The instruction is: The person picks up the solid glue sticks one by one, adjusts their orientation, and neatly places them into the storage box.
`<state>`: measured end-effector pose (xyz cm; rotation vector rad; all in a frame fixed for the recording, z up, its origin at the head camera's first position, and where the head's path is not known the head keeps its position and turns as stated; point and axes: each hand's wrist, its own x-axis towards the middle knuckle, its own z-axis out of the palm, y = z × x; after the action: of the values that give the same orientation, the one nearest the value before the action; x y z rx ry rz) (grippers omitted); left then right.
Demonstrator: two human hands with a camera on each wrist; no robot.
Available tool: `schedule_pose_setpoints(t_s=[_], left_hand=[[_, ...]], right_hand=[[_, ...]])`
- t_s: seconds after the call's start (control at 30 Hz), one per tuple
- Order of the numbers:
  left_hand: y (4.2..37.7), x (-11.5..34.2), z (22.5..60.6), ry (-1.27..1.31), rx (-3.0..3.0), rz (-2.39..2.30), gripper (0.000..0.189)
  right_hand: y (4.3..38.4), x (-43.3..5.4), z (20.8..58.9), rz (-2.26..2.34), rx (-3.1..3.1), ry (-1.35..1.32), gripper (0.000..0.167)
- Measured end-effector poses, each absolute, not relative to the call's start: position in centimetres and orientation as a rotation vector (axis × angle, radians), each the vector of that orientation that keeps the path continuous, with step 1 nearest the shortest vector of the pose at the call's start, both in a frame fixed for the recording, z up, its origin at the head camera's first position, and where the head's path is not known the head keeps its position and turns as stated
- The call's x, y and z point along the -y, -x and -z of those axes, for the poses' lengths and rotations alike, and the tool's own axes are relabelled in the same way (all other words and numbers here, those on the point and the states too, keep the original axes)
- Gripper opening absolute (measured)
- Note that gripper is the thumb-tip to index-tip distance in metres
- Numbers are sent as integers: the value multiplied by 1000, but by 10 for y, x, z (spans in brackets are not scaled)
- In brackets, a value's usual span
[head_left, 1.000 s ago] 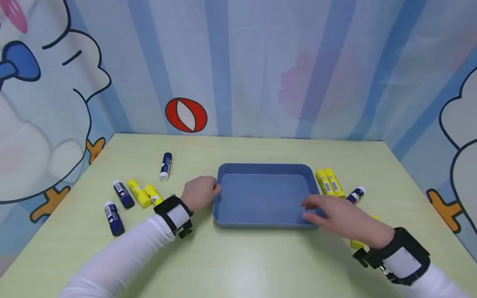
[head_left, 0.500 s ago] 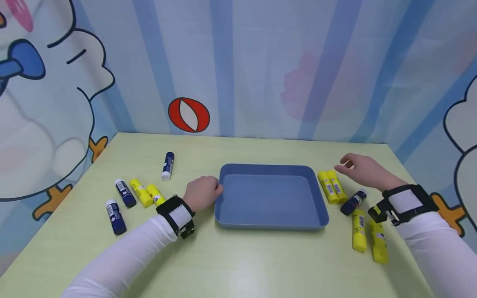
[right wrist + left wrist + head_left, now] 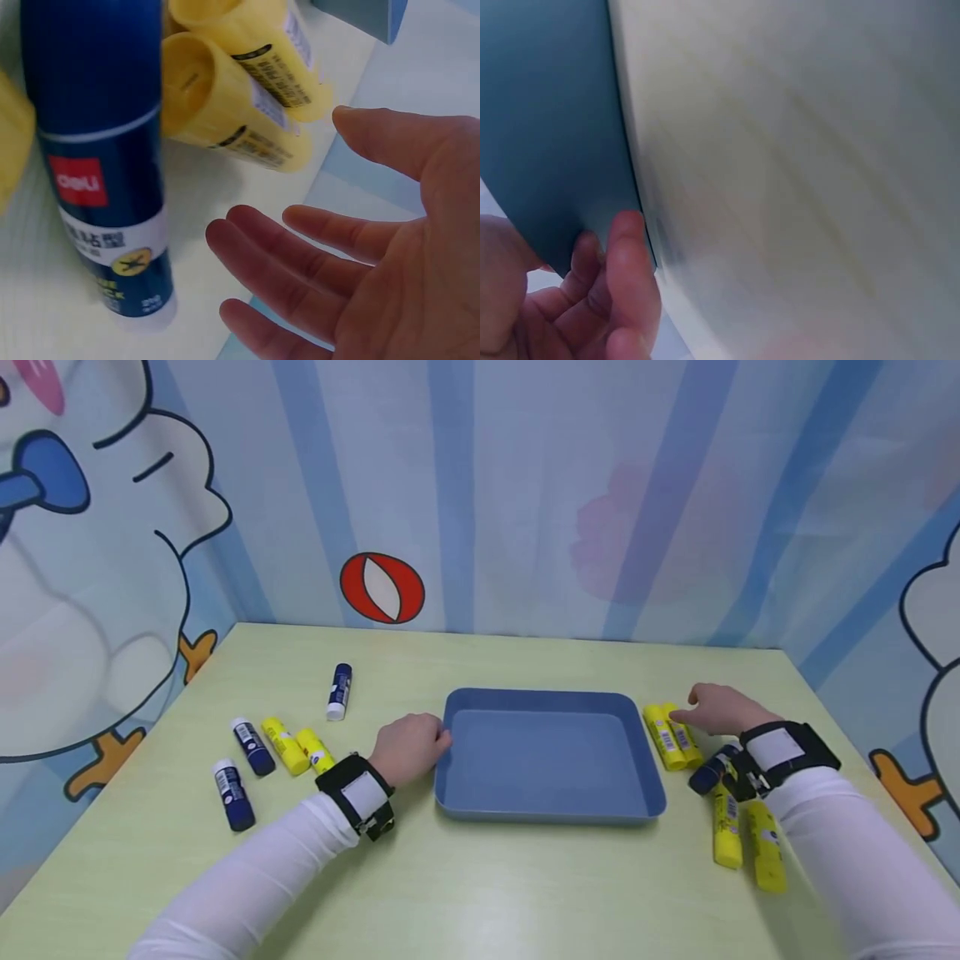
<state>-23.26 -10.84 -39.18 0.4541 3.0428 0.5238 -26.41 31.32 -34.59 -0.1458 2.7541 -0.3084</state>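
A blue tray (image 3: 551,760) lies mid-table. My left hand (image 3: 408,749) grips its left wall, and in the left wrist view the curled fingers (image 3: 630,277) press on the outer side. Over the right-hand glue sticks hovers my right hand (image 3: 720,708), fingers spread and holding nothing in the right wrist view. Nearest to it are two yellow glue sticks (image 3: 663,737) lying side by side at the tray's right. A navy glue stick (image 3: 105,172) lies just nearer me, partly hidden by the wrist strap in the head view. Two more yellow glue sticks (image 3: 765,847) lie closer to my right forearm.
Left of the tray, two yellow glue sticks (image 3: 285,747) and two navy glue sticks (image 3: 234,795) lie scattered. Another navy glue stick (image 3: 339,692) lies farther back. A printed curtain (image 3: 525,502) closes off the table's far edge.
My right hand has moved from the tray's right rim out over the glue sticks on the right, then lowered slightly toward the yellow pair. The left hand has stayed at the tray.
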Motion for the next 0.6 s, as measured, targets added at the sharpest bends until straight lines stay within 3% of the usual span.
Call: schedule_pose_setpoints(t_s=[0.6], left_hand=[[233, 108, 393, -427, -3040, -529, 38]], right_hand=[[266, -312, 361, 403, -2696, 118, 29]])
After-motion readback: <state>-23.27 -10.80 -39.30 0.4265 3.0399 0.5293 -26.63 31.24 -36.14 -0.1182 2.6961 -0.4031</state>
